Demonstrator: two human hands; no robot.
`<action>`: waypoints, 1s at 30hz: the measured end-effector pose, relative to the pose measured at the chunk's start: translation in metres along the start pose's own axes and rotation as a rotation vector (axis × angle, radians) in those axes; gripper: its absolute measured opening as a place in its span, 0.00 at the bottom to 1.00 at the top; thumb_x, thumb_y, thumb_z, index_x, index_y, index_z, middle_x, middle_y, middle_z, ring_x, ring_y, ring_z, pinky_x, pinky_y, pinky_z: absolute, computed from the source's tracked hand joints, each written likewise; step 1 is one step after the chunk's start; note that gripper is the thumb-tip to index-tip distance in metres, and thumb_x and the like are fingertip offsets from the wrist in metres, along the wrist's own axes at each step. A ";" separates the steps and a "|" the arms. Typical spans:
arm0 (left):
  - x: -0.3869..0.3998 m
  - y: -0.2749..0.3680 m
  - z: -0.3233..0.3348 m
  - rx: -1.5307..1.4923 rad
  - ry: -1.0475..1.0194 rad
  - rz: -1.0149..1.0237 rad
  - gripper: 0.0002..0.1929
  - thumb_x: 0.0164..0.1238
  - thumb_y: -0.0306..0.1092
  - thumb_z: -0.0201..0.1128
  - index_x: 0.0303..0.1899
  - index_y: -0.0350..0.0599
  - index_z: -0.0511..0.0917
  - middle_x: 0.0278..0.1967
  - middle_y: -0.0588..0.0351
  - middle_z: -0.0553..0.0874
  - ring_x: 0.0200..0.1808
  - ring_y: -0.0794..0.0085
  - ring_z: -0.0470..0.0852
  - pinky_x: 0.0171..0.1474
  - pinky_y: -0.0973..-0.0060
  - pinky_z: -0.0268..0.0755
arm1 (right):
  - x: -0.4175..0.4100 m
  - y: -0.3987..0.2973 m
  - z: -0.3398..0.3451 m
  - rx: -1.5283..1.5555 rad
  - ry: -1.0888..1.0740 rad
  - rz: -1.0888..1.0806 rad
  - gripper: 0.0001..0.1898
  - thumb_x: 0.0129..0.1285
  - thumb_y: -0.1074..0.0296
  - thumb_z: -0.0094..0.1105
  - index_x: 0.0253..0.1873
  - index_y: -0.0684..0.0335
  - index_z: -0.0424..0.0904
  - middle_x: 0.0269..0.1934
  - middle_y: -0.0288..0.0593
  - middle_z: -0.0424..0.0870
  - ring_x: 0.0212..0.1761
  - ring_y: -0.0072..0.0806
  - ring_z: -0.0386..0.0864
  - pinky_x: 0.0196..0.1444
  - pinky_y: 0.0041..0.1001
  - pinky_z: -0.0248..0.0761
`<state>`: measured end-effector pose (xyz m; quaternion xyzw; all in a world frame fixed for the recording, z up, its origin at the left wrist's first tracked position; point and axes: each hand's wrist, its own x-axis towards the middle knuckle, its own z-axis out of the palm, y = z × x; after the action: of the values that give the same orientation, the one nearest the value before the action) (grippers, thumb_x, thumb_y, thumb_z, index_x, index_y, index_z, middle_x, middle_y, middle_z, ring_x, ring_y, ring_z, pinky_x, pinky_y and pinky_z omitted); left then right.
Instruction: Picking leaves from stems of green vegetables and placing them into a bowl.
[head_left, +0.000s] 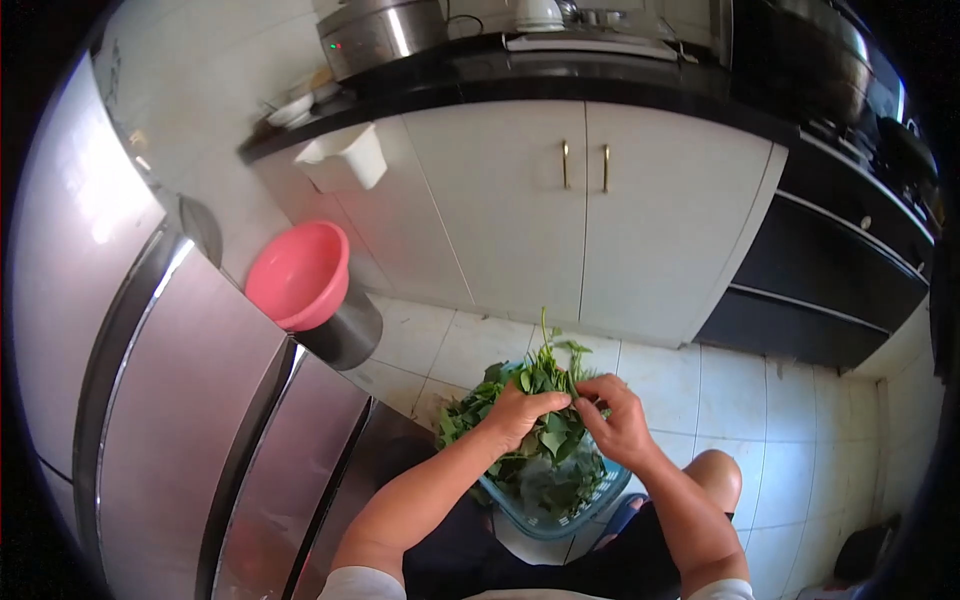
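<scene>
My left hand (521, 415) is closed around a bunch of leafy green stems (555, 431), its thumb pointing right across them. At the right side of the bunch, my right hand (616, 420) pinches a green stem or leaf between thumb and fingers. Both hands are above a teal plastic basket (559, 529) on the floor between my legs. More loose leafy greens (472, 409) lie in the basket and heap over its left side. A few stems stick up beyond the hands.
A pink plastic basin (300, 274) rests on a dark bin (349, 334) to the left, beside a metallic refrigerator (187, 337). White cabinets (510, 210) under a black countertop (480, 86) stand ahead. A blue slipper (624, 517) is right of the basket.
</scene>
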<state>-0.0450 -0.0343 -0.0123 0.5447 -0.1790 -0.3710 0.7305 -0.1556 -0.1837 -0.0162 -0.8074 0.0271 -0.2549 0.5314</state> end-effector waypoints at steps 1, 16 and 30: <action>-0.003 -0.001 -0.002 0.002 0.004 0.022 0.17 0.56 0.28 0.70 0.49 0.42 0.80 0.39 0.60 0.85 0.41 0.75 0.83 0.46 0.72 0.77 | -0.001 -0.003 0.002 -0.023 -0.005 -0.010 0.10 0.62 0.75 0.63 0.48 0.66 0.82 0.40 0.48 0.80 0.39 0.37 0.81 0.38 0.30 0.76; -0.002 0.002 0.008 0.084 0.051 -0.012 0.14 0.55 0.28 0.69 0.44 0.36 0.83 0.37 0.55 0.87 0.38 0.70 0.85 0.43 0.70 0.78 | -0.008 -0.004 0.000 -0.242 0.063 -0.063 0.19 0.56 0.78 0.61 0.54 0.65 0.79 0.48 0.51 0.78 0.50 0.44 0.77 0.49 0.35 0.74; -0.013 0.040 -0.017 -0.184 0.119 0.175 0.11 0.55 0.27 0.68 0.41 0.39 0.81 0.34 0.56 0.85 0.33 0.72 0.84 0.36 0.70 0.80 | -0.058 -0.055 -0.070 -0.534 -0.172 0.154 0.20 0.63 0.64 0.66 0.57 0.66 0.77 0.49 0.52 0.79 0.48 0.43 0.80 0.46 0.36 0.76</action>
<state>-0.0285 -0.0080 0.0207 0.4787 -0.1476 -0.2877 0.8162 -0.2491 -0.2004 0.0306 -0.9329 0.1095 -0.1283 0.3181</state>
